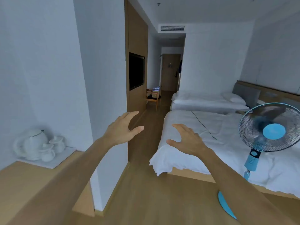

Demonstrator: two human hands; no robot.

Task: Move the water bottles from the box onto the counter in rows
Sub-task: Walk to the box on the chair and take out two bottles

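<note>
Both arms reach forward into a bedroom. The left hand [123,129] hangs in the air with fingers spread and lightly bent, its grip holding nothing; the right hand [186,140] is likewise spread and empty, over the foot of the near bed [227,143]. No water bottle or box can be seen, so their place relative to either grip cannot be told. At lower left, the wooden tabletop [24,184] carries a white tray [61,158] holding a kettle [34,142] and lidded cups [56,144]. A blue fan [271,129] stands at right.
</note>
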